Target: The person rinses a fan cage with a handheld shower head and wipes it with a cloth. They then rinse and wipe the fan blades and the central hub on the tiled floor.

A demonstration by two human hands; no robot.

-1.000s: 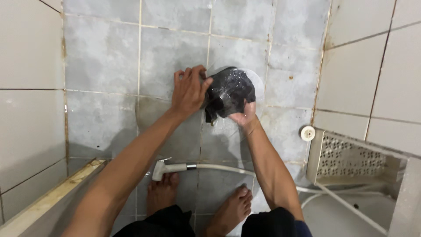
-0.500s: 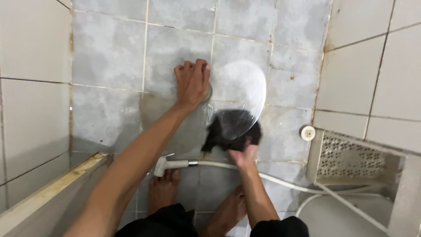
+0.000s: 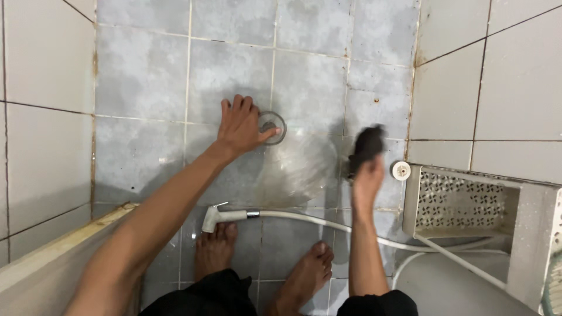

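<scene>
Left hand (image 3: pixel 240 126) spread flat on the gray floor tiles (image 3: pixel 146 82), thumb touching the round drain (image 3: pixel 272 127). To the right, right hand (image 3: pixel 367 181) grips a dark, motion-blurred sponge (image 3: pixel 366 146); its shape is unclear.

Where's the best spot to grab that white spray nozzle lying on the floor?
Grip the spray nozzle around its straight handle, just left of the metal collar where the hose joins, probably coming from above. It lies flat on the tiled floor with its head pointing left, just ahead of the feet, so the handle's top and sides are open.
</scene>
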